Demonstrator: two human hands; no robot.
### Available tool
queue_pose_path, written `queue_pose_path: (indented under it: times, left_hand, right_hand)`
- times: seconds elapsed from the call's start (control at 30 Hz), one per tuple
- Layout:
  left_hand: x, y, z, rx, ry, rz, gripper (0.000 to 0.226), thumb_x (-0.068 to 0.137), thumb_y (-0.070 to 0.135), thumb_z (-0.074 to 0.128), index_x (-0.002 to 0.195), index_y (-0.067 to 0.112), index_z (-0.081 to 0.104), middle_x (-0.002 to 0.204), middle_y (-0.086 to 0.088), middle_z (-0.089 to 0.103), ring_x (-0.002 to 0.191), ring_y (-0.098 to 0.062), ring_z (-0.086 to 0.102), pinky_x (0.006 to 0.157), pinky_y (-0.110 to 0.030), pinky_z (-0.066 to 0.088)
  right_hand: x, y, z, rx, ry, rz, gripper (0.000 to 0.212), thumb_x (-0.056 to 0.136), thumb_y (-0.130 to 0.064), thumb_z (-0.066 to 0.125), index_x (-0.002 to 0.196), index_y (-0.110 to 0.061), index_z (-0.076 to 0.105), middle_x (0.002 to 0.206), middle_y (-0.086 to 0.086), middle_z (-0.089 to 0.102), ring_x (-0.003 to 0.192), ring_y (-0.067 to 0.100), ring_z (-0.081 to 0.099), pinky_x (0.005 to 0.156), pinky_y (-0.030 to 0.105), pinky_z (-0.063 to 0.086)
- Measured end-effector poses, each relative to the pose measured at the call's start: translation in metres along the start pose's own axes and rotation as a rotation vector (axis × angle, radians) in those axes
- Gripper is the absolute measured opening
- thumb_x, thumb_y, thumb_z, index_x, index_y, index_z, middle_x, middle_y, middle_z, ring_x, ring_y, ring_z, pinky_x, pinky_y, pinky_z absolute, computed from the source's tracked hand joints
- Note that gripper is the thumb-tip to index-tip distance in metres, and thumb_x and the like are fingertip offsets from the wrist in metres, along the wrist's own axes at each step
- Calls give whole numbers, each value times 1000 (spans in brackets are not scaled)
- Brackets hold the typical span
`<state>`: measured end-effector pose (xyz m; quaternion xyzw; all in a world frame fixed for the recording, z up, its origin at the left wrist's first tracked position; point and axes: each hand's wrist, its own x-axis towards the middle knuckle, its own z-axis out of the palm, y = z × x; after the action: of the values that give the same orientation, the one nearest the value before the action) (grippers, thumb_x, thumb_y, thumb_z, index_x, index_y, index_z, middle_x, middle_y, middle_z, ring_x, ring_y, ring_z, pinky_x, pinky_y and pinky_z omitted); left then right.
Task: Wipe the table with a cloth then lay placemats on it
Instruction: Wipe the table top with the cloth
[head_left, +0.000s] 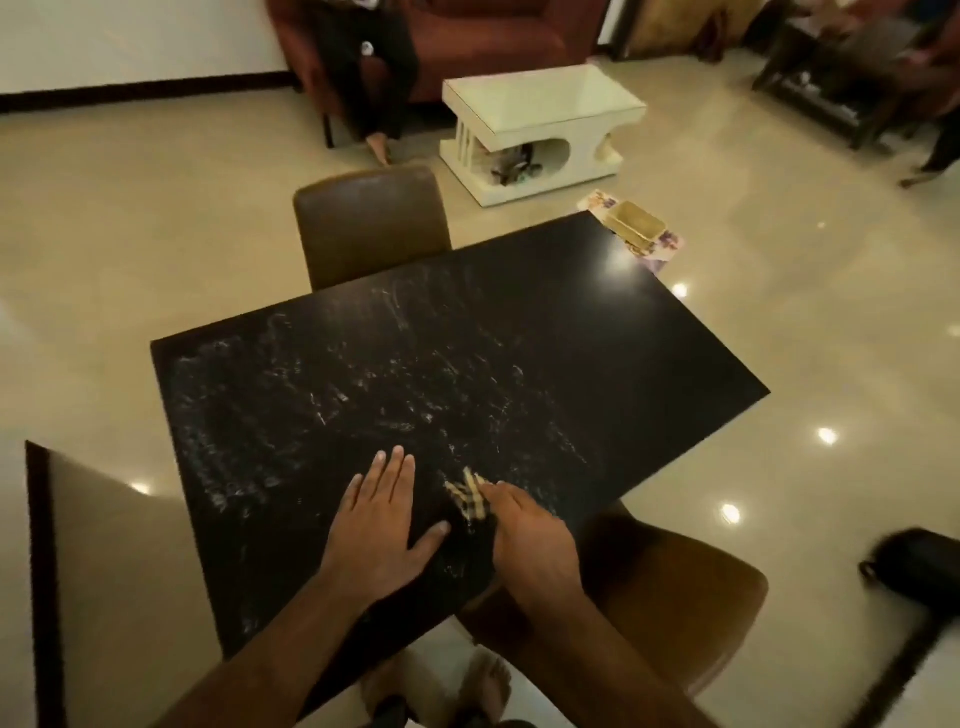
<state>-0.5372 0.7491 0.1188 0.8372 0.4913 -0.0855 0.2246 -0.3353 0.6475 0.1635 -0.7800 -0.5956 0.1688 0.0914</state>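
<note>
Left hand (382, 525) flat, right hand (530, 540) on cloth (467, 496), by table (519, 322)'s near edge.

This is a home, with living and dining areas sharing one room. A dark red sofa (493, 41) stands by the far wall with a person (363, 78) seated on it, and a low white coffee table (540, 104) with a glass top sits just in front. Nearer, a black dining counter (519, 338) has padded brown chairs (371, 223) at its far and near sides. The floor (156, 234) is glossy cream tile reflecting ceiling lights.
</note>
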Motion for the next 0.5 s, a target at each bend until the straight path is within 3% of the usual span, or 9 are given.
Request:
queue_pose_path:
  times: [0.1,0.3,0.4,0.5]
  left_hand:
    - [32,-4,0,50,-46,47,111,99,88,30,174,19,-15,184,-3,-19,169,-21,-20,138,-49,-2]
    - [96,-2,20,97,-39,68,112,100,86,33,176,15,-10,185,-6,-19,170,-27,-19,139,-54,1]
    - [118,8,38,130,9,101,110,101,85,31,177,14,-4,185,-8,-19,171,-31,-17,139,-56,2]
    - [133,19,58,171,58,139,107,102,84,29,178,14,1,185,-9,-17,172,-34,-14,139,-59,4]
  right_hand:
    - [20,22,3,9,27,143,49,109,-24,58,155,-38,57,156,-8,63,127,11,69,105,32,60]
    - [72,76,3,-74,165,282,42,110,-18,56,149,-30,66,142,-1,73,111,20,76,91,42,68]
    - [91,104,10,-164,249,303,44,110,-15,61,153,-22,66,150,9,71,136,33,69,109,55,61]
    - [99,123,30,-214,59,332,54,115,-18,53,168,-24,48,175,6,46,167,34,33,131,59,37]
